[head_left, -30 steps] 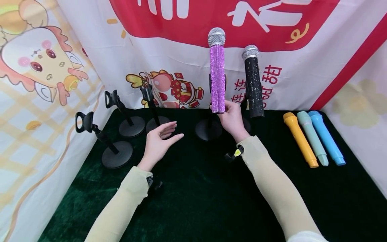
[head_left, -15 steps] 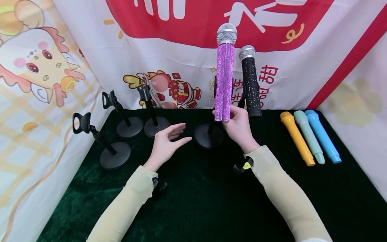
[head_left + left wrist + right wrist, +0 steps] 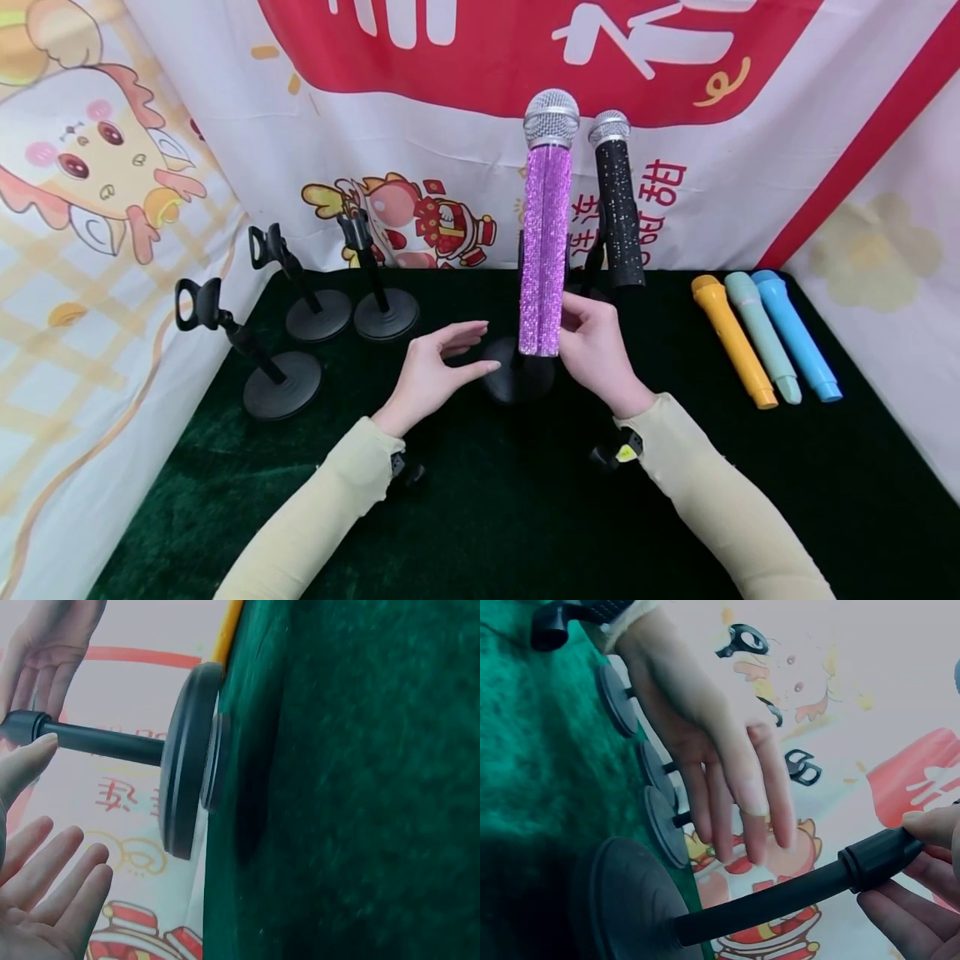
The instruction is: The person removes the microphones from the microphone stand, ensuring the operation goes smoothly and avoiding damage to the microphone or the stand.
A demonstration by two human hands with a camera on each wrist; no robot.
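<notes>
My right hand pinches the collar of a black desktop microphone stand between thumb and fingers. A glittery purple microphone with a silver mesh head sits in that stand's clip, tilted up. The round base hangs close over the green cloth, its shadow beneath. Left of the stand, my left hand holds its fingers extended and thumb apart, with nothing in it; its thumb overlaps the pole in the left wrist view. Behind the right hand, a black speckled microphone rests in another stand, mostly hidden.
Three bare stands, among them a front one, stand at the left with clips upward. Yellow, pale green and blue microphones lie side by side at the right. A printed cloth backdrop rises behind the table.
My right hand has brought the stand with the purple microphone nearer to me, away from the black one. My left hand has moved right, towards the stand, fingers still extended.
</notes>
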